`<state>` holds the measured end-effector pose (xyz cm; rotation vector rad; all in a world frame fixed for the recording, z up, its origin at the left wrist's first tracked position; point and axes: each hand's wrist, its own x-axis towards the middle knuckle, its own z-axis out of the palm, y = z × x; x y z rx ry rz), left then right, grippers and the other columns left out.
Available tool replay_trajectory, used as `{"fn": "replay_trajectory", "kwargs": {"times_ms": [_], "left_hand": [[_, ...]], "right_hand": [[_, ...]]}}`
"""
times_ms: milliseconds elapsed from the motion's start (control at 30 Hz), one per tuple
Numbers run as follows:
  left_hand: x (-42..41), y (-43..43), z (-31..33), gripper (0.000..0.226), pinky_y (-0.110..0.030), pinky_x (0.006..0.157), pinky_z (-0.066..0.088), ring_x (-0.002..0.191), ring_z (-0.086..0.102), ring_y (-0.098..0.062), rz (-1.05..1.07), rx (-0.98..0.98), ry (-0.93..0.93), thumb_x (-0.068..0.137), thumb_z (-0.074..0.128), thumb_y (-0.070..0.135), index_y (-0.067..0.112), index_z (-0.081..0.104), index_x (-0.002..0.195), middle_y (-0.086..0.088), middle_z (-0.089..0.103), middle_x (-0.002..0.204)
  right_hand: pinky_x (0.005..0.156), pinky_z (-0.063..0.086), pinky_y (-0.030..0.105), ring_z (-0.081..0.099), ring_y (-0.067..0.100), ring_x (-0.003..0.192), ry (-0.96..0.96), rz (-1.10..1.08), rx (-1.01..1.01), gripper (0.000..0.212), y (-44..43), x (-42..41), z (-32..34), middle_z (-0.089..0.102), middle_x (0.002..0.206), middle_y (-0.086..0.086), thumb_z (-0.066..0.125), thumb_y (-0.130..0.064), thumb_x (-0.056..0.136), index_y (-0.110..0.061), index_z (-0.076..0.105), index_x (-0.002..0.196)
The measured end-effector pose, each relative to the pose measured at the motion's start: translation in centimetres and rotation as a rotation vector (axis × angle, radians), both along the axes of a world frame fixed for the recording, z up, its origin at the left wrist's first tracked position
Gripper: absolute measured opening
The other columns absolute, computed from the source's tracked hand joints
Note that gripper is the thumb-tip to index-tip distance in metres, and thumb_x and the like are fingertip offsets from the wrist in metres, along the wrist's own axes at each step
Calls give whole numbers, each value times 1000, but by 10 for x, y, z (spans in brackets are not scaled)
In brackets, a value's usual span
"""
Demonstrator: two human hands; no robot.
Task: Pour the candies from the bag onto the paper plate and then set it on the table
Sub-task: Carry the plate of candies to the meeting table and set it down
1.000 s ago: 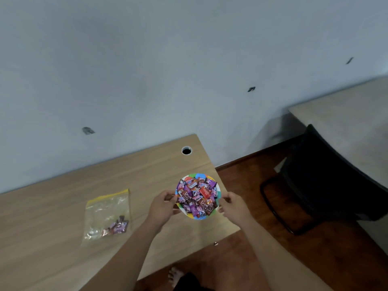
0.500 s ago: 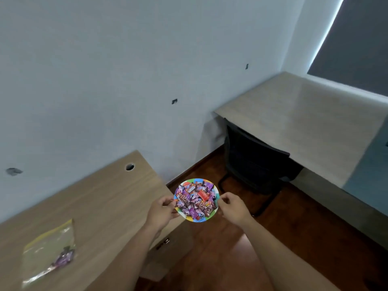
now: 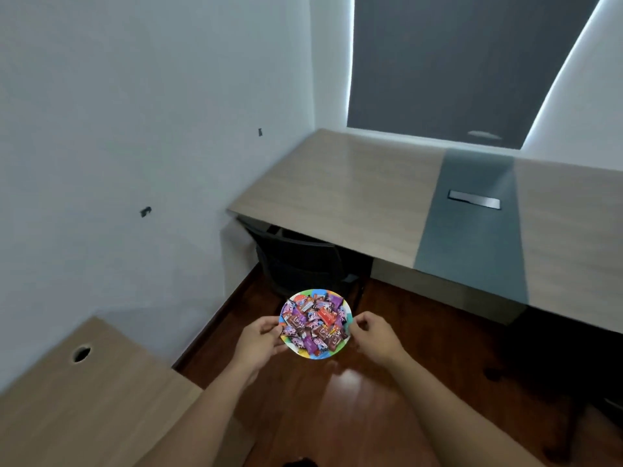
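Wooden floor (image 3: 371, 409) lies beneath the candy-filled paper plate (image 3: 305, 352), each hand's grip pinching its rim.

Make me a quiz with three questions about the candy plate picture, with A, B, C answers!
1. Where is the paper plate?
A. On the big desk
B. Held in the air above the wooden floor
C. On the chair

2. How many hands hold it?
A. None
B. One
C. Two

3. What state is the plate in?
A. Piled with wrapped candies
B. Empty
C. Upside down

Answers: 1 B, it hangs over the floor, short of the big desk. 2 C, the left hand and right hand pinch opposite rims. 3 A, candies cover it.
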<state>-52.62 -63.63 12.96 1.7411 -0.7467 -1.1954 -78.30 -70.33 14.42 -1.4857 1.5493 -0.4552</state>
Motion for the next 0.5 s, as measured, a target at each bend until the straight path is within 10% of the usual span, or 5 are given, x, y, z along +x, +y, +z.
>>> {"fn": "replay_trajectory", "kwargs": {"times_ms": [500], "left_hand": [[-174,-212,-9,17,-25,69,67,94,81,-19,-304,-2,92,107,62,12,21,76,110,-3,81,108]], "right_hand": [[79,65,48,81,24,82,65,-339,31,18,-124,-178,-15,82,84,4,68,-35,97,-18,71,97]]}}
